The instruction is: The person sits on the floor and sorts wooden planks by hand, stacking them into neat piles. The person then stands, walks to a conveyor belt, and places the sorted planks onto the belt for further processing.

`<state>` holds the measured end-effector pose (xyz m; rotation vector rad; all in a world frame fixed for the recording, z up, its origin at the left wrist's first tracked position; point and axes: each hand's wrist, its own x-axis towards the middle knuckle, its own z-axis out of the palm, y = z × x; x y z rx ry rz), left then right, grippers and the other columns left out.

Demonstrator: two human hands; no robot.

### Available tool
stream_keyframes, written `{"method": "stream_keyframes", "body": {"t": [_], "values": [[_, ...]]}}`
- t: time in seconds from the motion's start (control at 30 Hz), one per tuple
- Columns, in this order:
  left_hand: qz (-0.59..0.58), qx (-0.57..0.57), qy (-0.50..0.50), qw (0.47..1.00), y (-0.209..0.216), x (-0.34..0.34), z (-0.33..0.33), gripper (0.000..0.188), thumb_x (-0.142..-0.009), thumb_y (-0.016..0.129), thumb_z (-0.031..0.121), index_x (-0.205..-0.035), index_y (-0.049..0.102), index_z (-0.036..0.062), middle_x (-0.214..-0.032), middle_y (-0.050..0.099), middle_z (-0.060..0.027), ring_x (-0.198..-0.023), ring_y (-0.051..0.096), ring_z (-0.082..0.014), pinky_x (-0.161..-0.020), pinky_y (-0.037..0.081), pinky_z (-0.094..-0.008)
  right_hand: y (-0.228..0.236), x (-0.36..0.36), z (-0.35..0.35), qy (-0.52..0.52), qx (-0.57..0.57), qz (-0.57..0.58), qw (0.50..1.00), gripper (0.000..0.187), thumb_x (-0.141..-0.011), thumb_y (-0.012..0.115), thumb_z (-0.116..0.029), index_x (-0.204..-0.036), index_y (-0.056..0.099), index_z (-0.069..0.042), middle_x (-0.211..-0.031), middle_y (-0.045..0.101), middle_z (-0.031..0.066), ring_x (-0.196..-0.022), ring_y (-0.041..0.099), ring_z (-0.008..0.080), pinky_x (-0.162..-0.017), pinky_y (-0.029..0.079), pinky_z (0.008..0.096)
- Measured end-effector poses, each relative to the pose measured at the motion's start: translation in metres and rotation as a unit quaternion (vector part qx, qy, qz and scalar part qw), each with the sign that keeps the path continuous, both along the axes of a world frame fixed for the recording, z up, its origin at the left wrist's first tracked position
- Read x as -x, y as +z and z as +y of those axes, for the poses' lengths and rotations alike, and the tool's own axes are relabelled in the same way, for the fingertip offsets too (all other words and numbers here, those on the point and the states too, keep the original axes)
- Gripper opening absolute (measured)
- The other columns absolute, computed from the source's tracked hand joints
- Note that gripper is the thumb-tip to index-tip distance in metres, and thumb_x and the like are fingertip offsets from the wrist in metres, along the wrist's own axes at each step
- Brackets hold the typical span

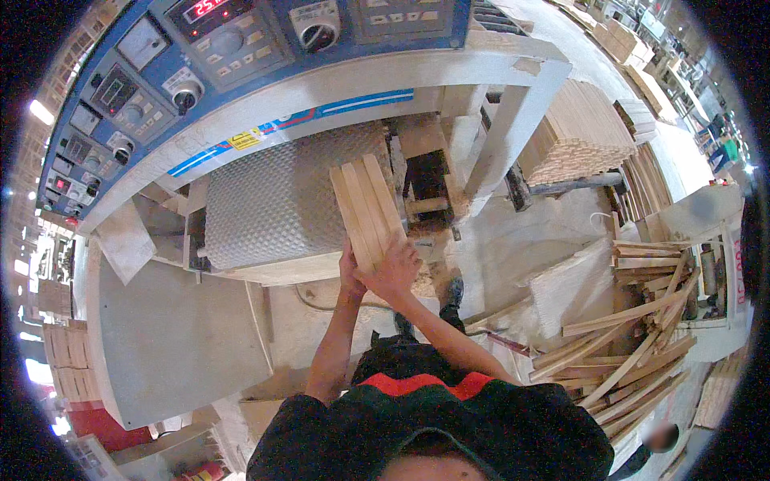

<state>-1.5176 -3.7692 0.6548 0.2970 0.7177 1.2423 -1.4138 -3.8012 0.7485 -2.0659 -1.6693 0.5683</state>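
Note:
A small bundle of several pale wooden strips [366, 200], lying side by side, is gripped at its near end between my hands. My left hand [350, 272] closes round the left edge of the bundle. On the right edge and over the near end, my right hand [393, 271] is wrapped with its fingers bent. The far end of the strips reaches over the right part of a dimpled metal-looking feed surface [273, 200] on a machine; whether they touch it I cannot tell.
A blue control panel [265, 76] with knobs and displays overhangs the feed surface. To the left is a grey board-like table [176, 345]. Loose wooden strips [634, 345] lie piled at the right, and a neat stack of strips [577, 132] stands beyond. A person [662, 437] shows at lower right.

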Motion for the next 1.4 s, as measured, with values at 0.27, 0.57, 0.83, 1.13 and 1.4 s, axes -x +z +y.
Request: {"method": "stream_keyframes", "body": {"t": [0.27, 0.57, 0.83, 1.13, 1.4], "values": [[-0.178, -0.037, 0.099, 0.978, -0.021, 0.003, -0.021, 0.065, -0.089, 0.035, 0.055, -0.132, 0.041, 0.0059, -0.129, 0.049, -0.0134, -0.118, 0.047, -0.0284, -0.101, 0.037, -0.0407, -0.019, 0.059, 0.042, -0.044, 0.011, 0.009, 0.999, 0.113, -0.053, 0.075, -0.049, -0.136, 0.024, 0.007, -0.121, 0.039, 0.0338, -0.112, 0.042, 0.0465, -0.093, 0.035, 0.0548], [-0.162, -0.108, 0.11, 0.975, -0.01, 0.008, 0.006, 0.065, -0.092, 0.03, 0.053, -0.137, 0.032, 0.0051, -0.132, 0.044, -0.016, -0.119, 0.044, -0.032, -0.103, 0.034, -0.0421, -0.024, 0.066, 0.054, -0.021, -0.018, 0.062, 0.998, 0.106, -0.06, 0.074, -0.043, -0.136, 0.021, 0.008, -0.124, 0.037, 0.0385, -0.114, 0.04, 0.051, -0.092, 0.038, 0.056], [0.217, -0.009, 0.192, 0.957, -0.004, 0.008, 0.007, 0.055, -0.094, 0.037, 0.046, -0.132, 0.034, 0.0058, -0.123, 0.05, -0.0132, -0.11, 0.052, -0.0263, -0.087, 0.046, -0.0404, -0.068, 0.043, 0.068, -0.01, -0.136, 0.263, 0.955, 0.074, -0.073, 0.07, -0.016, -0.134, 0.032, 0.001, -0.116, 0.052, 0.0271, -0.106, 0.052, 0.0408, -0.09, 0.044, 0.0437], [0.058, 0.064, 0.201, 0.976, -0.023, 0.02, -0.012, 0.05, -0.092, 0.046, 0.042, -0.13, 0.037, 0.0116, -0.121, 0.05, -0.0093, -0.106, 0.053, -0.025, -0.084, 0.048, -0.0453, -0.086, 0.028, 0.049, 0.043, -0.118, 0.404, 0.906, 0.065, -0.074, 0.068, -0.008, -0.131, 0.039, 0.001, -0.118, 0.055, 0.0171, -0.109, 0.053, 0.0262, -0.092, 0.043, 0.0358], [-0.017, 0.029, 0.22, 0.975, -0.016, 0.017, 0.004, 0.049, -0.092, 0.049, 0.037, -0.131, 0.036, 0.0095, -0.12, 0.05, -0.0105, -0.103, 0.054, -0.0263, -0.084, 0.051, -0.047, -0.119, 0.026, 0.067, 0.026, -0.092, 0.446, 0.89, 0.057, -0.077, 0.061, 0.0, -0.13, 0.041, 0.001, -0.115, 0.056, 0.0135, -0.104, 0.055, 0.02, -0.089, 0.045, 0.0323]]}}
